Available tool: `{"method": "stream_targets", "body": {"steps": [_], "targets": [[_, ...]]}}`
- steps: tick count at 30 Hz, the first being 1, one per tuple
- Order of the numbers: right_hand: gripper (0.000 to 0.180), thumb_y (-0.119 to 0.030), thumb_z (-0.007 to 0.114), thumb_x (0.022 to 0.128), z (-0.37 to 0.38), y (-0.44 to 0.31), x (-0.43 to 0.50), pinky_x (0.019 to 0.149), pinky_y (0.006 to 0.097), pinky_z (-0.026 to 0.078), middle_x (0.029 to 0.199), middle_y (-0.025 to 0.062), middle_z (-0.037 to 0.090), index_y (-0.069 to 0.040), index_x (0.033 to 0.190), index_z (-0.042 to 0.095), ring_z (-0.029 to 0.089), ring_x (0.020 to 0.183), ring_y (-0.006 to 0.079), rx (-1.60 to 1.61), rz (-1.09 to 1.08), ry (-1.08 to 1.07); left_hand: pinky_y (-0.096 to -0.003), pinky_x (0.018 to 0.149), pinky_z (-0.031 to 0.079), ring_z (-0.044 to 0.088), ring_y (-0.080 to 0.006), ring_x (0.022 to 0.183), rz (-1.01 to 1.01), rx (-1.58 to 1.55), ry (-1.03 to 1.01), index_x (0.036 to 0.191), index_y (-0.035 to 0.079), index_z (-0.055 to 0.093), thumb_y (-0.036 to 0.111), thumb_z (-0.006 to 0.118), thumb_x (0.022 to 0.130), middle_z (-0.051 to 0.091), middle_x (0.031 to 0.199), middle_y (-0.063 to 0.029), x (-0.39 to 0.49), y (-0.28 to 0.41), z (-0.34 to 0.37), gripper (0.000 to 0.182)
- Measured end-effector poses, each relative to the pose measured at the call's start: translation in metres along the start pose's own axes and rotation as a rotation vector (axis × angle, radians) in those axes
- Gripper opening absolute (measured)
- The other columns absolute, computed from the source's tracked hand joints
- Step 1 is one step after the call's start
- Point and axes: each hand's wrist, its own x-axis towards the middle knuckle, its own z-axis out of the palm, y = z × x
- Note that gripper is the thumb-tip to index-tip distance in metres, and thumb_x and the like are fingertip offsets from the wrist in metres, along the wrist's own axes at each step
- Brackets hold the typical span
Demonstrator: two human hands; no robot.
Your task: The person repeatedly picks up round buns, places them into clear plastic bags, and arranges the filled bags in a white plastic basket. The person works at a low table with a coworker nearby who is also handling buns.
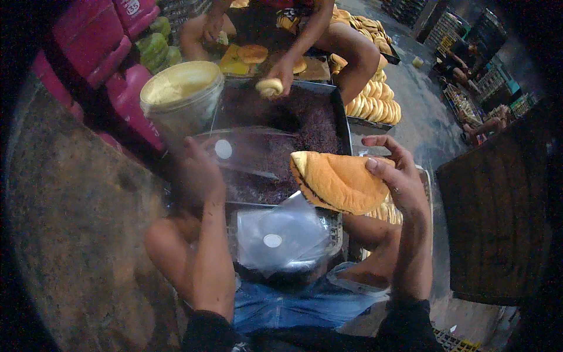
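Note:
In my right hand [402, 176] is a folded, golden-brown round bread [347, 182], with dark filling showing along its lower open edge. My left hand [200, 171], blurred, holds a clear plastic bag [259, 143] by its left side; a white round sticker [223, 149] is on that bag. Both the bag and the bread are above a large metal tray [345, 119] with dark brown crumbly filling [316, 105] in it. Before my lap lies a stack of clear plastic bags [281, 224], the top one bearing a white sticker [272, 240].
A tub [184, 110] of pale yellow cream stands at the tray's back left. Opposite, a co-worker's hand [283, 75] holds a small bread piece [270, 87] over the tray. Bread rows [374, 103] lie at back right, pink plastic containers [92, 48] at left, a dark crate [492, 211] at right.

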Motion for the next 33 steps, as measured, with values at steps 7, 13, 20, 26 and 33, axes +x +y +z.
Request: {"method": "stream_targets", "body": {"steps": [7,13,20,26,33], "targets": [[0.035,-0.020,0.070,0.085,0.020,0.019,0.014,0.069,0.0235,0.049,0.091,0.0052,0.066,-0.005,0.114,0.059,0.063,0.078,0.0108,0.213,-0.027,0.061,-0.0416,0.079,0.056,0.064,-0.0253,0.094,-0.112,-0.607,-0.331,0.137,0.002,0.045,0.053,0.030,0.103,0.065,0.110,-0.0145,-0.018,0.018,-0.006,0.063],[0.038,-0.021,0.068,0.088,0.053,0.023,0.030,0.077,0.0255,0.049,0.102,0.0073,0.064,-0.005,0.120,0.056,0.062,0.089,0.0125,0.005,-0.069,0.154,-0.0470,0.092,0.056,0.062,-0.0263,0.110,-0.300,-0.960,-0.635,0.143,0.004,0.036,0.035,0.056,0.098,0.059,0.123,-0.0128,-0.089,0.032,0.024,0.058],[0.042,-0.028,0.072,0.084,0.092,0.023,0.010,0.109,0.0504,0.034,0.141,0.0216,0.042,-0.003,0.115,0.059,0.039,0.134,0.0394,-0.265,-0.817,0.176,-0.0383,0.096,0.053,0.054,-0.0244,0.123,-0.415,-0.996,-0.457,0.140,0.013,0.047,0.042,0.064,0.093,0.053,0.138,-0.0106,-0.099,0.023,0.029,0.057],[0.052,-0.029,0.076,0.078,0.070,0.001,-0.012,0.114,0.0554,0.025,0.149,0.0172,0.037,-0.014,0.124,0.058,0.029,0.140,0.0440,-0.752,-0.765,0.287,-0.0375,0.103,0.048,0.054,-0.0243,0.123,-0.665,-1.083,-0.384,0.141,0.011,0.046,0.047,0.057,0.096,0.053,0.139,-0.0090,-0.112,0.017,0.037,0.058],[0.072,-0.033,0.074,0.075,0.010,0.025,-0.027,0.104,0.0490,0.041,0.135,0.0170,0.054,-0.015,0.139,0.046,0.053,0.123,0.0361,-1.239,-0.456,0.287,-0.0385,0.090,0.051,0.060,-0.0232,0.112,-0.372,-0.742,-0.783,0.136,0.005,0.045,0.040,0.057,0.097,0.060,0.124,-0.0137,-0.172,0.057,0.104,0.054]]}}
